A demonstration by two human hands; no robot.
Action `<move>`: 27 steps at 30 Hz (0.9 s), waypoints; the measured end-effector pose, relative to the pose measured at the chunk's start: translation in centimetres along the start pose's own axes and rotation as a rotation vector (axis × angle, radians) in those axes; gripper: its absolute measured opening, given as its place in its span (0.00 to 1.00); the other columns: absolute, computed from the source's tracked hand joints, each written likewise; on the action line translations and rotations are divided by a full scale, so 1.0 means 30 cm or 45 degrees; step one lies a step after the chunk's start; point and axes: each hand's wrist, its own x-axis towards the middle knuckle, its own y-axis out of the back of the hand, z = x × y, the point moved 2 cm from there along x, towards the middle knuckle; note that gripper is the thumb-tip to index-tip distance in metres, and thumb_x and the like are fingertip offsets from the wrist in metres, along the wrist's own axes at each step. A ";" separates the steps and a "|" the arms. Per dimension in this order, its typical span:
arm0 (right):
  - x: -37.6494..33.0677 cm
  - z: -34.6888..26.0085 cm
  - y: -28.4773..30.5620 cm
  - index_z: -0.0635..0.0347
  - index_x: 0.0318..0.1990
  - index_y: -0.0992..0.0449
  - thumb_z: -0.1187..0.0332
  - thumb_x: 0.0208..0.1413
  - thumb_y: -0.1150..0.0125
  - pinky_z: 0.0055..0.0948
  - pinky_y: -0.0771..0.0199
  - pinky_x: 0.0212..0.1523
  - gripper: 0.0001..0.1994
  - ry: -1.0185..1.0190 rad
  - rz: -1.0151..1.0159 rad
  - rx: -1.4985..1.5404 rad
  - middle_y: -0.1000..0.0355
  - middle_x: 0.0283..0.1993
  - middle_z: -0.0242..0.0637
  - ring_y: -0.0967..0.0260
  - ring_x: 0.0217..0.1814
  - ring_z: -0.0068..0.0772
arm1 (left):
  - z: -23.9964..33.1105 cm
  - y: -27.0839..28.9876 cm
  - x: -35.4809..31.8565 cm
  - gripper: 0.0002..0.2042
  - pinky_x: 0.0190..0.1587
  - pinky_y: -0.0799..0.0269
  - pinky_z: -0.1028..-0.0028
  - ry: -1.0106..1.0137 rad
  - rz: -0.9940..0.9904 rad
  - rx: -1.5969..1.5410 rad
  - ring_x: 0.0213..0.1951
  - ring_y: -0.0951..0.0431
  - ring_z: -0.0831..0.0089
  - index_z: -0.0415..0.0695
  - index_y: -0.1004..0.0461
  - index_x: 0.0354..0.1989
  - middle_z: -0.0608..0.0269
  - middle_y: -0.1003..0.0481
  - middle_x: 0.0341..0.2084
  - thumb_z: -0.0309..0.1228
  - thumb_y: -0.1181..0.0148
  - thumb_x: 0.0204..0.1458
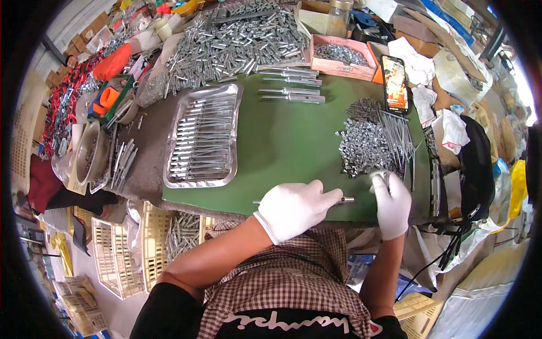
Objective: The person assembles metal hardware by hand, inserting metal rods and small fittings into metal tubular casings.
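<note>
You wear white knit gloves on your left hand point(293, 209) and right hand point(391, 203), forearms bare. At the frame's lower centre, a brown-and-white checked apron point(282, 282) covers your black top with white lettering.

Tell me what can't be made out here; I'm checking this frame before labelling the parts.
- Long metal rod, head view: its middle is hidden inside the gloved left hand.
- What the right hand pinches: too small and covered by the glove's fingertips.
- Pile of small metal parts: single pieces too small to tell apart.
- Phone screen: too small and blurred.
- Metal tray: the long pieces in it merge in glare.
</note>
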 end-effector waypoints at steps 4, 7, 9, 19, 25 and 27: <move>0.124 0.040 0.032 0.60 0.39 0.21 0.73 0.57 0.42 0.32 0.28 0.40 0.06 0.339 0.181 -0.328 0.24 0.38 0.41 0.26 0.37 0.38 | 0.029 -0.035 0.001 0.11 0.17 0.31 0.67 0.127 -0.138 0.090 0.15 0.28 0.68 0.57 0.25 0.40 0.63 0.36 0.21 0.29 0.42 0.48; 0.225 0.075 0.056 0.59 0.39 0.22 0.71 0.55 0.40 0.36 0.28 0.41 0.06 0.414 0.186 -0.534 0.26 0.36 0.43 0.27 0.39 0.46 | 0.029 -0.036 0.004 0.12 0.18 0.31 0.66 0.161 -0.183 0.077 0.16 0.28 0.67 0.57 0.25 0.42 0.61 0.35 0.22 0.29 0.43 0.48; 0.267 0.068 0.051 0.60 0.38 0.22 0.70 0.54 0.40 0.37 0.28 0.41 0.06 0.383 0.134 -0.581 0.26 0.36 0.44 0.27 0.40 0.47 | 0.030 -0.034 0.007 0.12 0.18 0.30 0.66 0.167 -0.215 0.068 0.16 0.27 0.67 0.56 0.25 0.43 0.61 0.35 0.22 0.29 0.43 0.49; 0.321 -0.049 -0.064 0.55 0.38 0.22 0.65 0.54 0.42 0.44 0.29 0.41 0.08 0.519 -0.074 -0.620 0.27 0.37 0.45 0.28 0.41 0.53 | 0.024 -0.027 0.020 0.10 0.19 0.29 0.64 0.219 -0.398 0.047 0.18 0.26 0.64 0.57 0.27 0.44 0.58 0.34 0.23 0.32 0.46 0.53; 0.414 -0.062 -0.129 0.56 0.36 0.25 0.60 0.51 0.40 0.46 0.28 0.44 0.10 0.331 -0.185 -0.878 0.26 0.37 0.46 0.27 0.43 0.51 | 0.028 -0.036 0.011 0.08 0.18 0.30 0.65 0.167 -0.233 0.056 0.16 0.27 0.65 0.58 0.26 0.40 0.60 0.35 0.21 0.32 0.44 0.51; 0.422 -0.058 -0.133 0.55 0.37 0.25 0.62 0.51 0.40 0.46 0.28 0.44 0.10 0.310 -0.192 -0.927 0.26 0.38 0.46 0.27 0.43 0.51 | 0.027 -0.039 0.011 0.08 0.18 0.30 0.66 0.157 -0.183 0.058 0.15 0.28 0.66 0.58 0.25 0.39 0.61 0.35 0.20 0.32 0.44 0.51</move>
